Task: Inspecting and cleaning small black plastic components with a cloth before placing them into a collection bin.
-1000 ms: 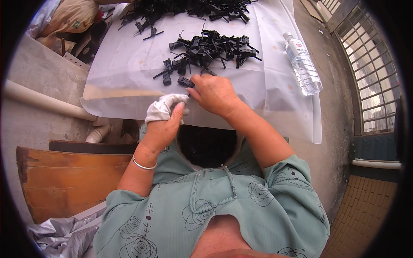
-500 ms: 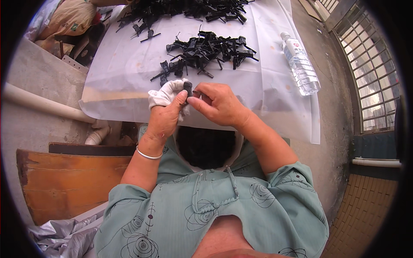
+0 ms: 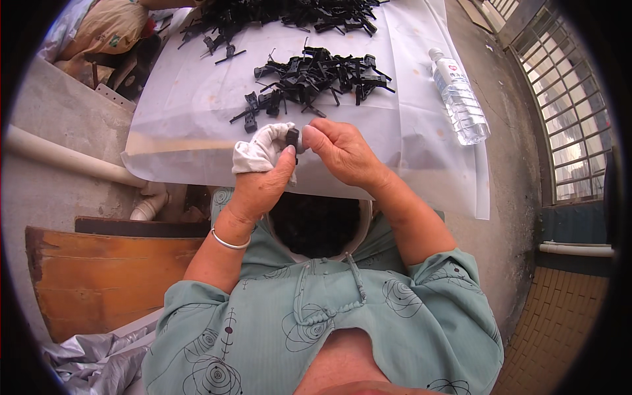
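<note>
My left hand (image 3: pixel 266 164), in a white cloth glove that leaves the thumb bare, is closed around a small black plastic part (image 3: pixel 292 137). The part stands up between thumb and gloved fingers, above the table's near edge. My right hand (image 3: pixel 339 150) is right beside it, thumb and forefinger pinched together close to the part. Whatever those fingertips hold, if anything, is hidden. Beyond the hands a pile of black plastic parts (image 3: pixel 322 76) with thin sticks jutting out lies on the white sheet (image 3: pixel 191 125). Below my hands a white bucket (image 3: pixel 366 227) holds dark contents.
Another heap of black parts (image 3: pixel 283 13) lies at the far edge. A clear water bottle (image 3: pixel 461 99) lies on the sheet at the right. To the left are a white pipe (image 3: pixel 72 158) and a wooden board (image 3: pixel 112 283). A barred window (image 3: pixel 566 99) is at the far right.
Both hands have shifted slightly to the right. The black part has turned in my left hand, and the right fingers have drawn a little away from it.
</note>
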`<move>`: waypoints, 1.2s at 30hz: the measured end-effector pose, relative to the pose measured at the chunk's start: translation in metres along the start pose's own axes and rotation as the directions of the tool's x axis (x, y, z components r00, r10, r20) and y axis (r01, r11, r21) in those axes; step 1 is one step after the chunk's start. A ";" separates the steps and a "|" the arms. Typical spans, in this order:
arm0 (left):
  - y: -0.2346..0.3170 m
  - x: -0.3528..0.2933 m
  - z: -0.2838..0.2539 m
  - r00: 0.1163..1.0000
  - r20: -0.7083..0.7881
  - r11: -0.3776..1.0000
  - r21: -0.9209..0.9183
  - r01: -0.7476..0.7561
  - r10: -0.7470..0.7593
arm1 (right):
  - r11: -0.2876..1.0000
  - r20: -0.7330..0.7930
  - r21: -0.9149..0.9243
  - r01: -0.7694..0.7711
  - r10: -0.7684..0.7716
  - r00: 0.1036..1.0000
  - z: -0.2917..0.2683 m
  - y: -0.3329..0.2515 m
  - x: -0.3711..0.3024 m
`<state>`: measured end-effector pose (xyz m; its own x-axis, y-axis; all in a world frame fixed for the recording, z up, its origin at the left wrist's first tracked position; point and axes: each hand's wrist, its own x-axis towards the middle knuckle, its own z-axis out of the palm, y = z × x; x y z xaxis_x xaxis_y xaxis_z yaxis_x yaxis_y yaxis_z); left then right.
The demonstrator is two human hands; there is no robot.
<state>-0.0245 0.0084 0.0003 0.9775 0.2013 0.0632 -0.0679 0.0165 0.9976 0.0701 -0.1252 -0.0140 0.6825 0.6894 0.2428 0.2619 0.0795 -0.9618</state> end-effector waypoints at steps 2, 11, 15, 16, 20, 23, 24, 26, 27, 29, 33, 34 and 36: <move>-0.004 0.001 0.001 1.000 -0.021 1.000 0.003 -0.010 0.010 | 0.990 0.048 -0.106 0.090 -0.085 0.995 0.001 -0.004 -0.004; -0.014 -0.001 0.004 0.924 -0.021 0.818 0.472 -0.328 0.383 | 0.996 -0.028 -0.058 -0.072 0.071 0.997 0.022 0.009 -0.005; -0.017 0.007 -0.001 0.941 -0.058 0.933 0.168 -0.319 0.332 | 0.997 0.039 -0.078 -0.005 0.008 0.999 0.007 -0.001 -0.005; -0.013 0.005 -0.003 0.941 -0.062 0.933 0.170 -0.318 0.332 | 0.970 0.059 -0.241 -0.035 0.051 0.997 0.002 -0.006 -0.004; -0.002 0.002 -0.009 0.998 -0.066 0.993 -0.117 0.014 -0.022 | 0.913 0.212 -0.399 0.087 0.000 0.977 -0.008 0.002 -0.005; 0.002 0.001 -0.005 0.997 -0.071 1.000 0.018 0.008 -0.007 | 0.948 0.129 -0.283 0.148 -0.116 0.985 -0.010 0.001 -0.004; 0.005 0.000 -0.003 0.999 -0.033 0.999 0.028 0.042 -0.041 | 0.948 0.127 -0.283 0.147 -0.115 0.985 -0.008 0.000 -0.004; 0.005 -0.001 -0.002 0.997 0.008 0.996 0.039 0.077 -0.078 | 1.000 0.138 -0.025 -0.013 0.017 0.990 -0.004 -0.001 -0.006; 0.005 -0.002 -0.003 0.997 0.037 0.998 0.017 0.065 -0.066 | 1.000 0.138 -0.024 -0.013 0.016 0.990 -0.002 -0.003 -0.006; 0.004 -0.003 -0.003 0.996 0.067 0.999 -0.005 0.054 -0.053 | 0.992 0.117 0.025 -0.120 0.116 0.986 -0.001 -0.008 -0.006; 0.002 -0.004 0.002 0.996 0.086 0.989 -0.144 0.013 -0.001 | 0.990 0.114 0.110 -0.087 0.074 0.991 0.003 -0.007 -0.008; 0.001 -0.005 0.003 0.999 0.042 0.994 -0.107 -0.027 0.032 | 0.996 0.116 0.070 -0.062 0.054 0.992 0.003 -0.008 -0.008; -0.002 -0.001 -0.001 0.997 0.028 0.997 0.033 -0.071 0.070 | 0.999 0.118 0.030 -0.036 0.032 0.992 0.001 -0.008 -0.007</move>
<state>-0.0254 0.0092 -0.0016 0.9756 0.1745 0.1334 -0.1301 -0.0302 0.9910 0.0624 -0.1295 -0.0085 0.6054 0.7717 0.1949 0.2167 0.0758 -0.9733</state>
